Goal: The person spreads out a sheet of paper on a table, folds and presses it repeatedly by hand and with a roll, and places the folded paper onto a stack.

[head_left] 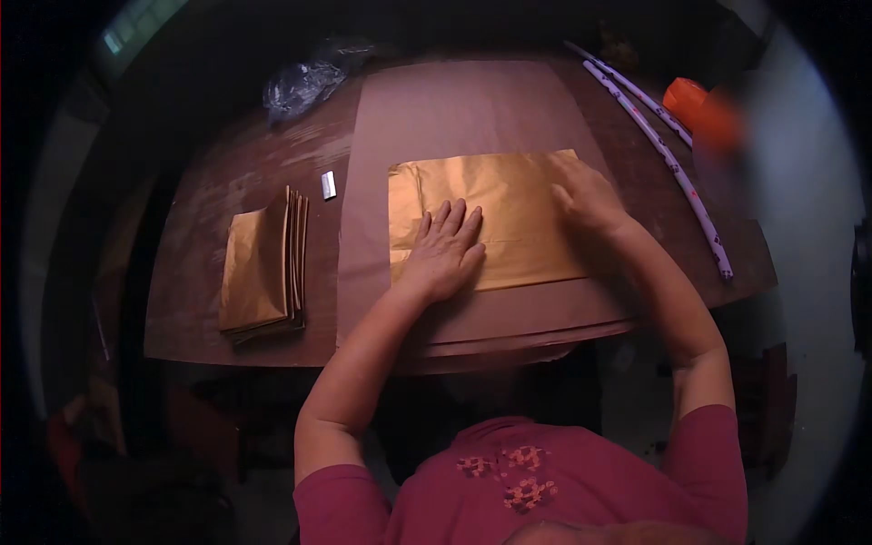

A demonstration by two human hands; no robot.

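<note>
While the left hand (442, 257) lies flat on the gold sheet (518, 222) in the head view, fingers spread and gripping nothing, the right hand (590, 198) is at the sheet's right end. Its fingers are partly bent and the thumb is held apart; whether they pinch the edge cannot be told.

The sheet rests on brown paper (454, 109), in front of the person on the table (186, 300). To its left, beyond a strip of the paper, a gold stack (254, 272) stands on bare wood, its layers fanned slightly at the right side.

As for progress, the stacked pieces look folded and set aside, while the sheet under the hands lies flat, creased near its left end, apart from them. It seems partway through being handled; how many more remain does not show.

The sheet's long axis runs from left to right across the person's front, the right end turned slightly away. The stack's longer side points away from the person instead.

Farther out are a small white piece (328, 185) between stack and paper, crumpled clear plastic (304, 89) at far left, and two purple rolls (668, 156) beside a blurred orange thing (686, 98) at right.
</note>
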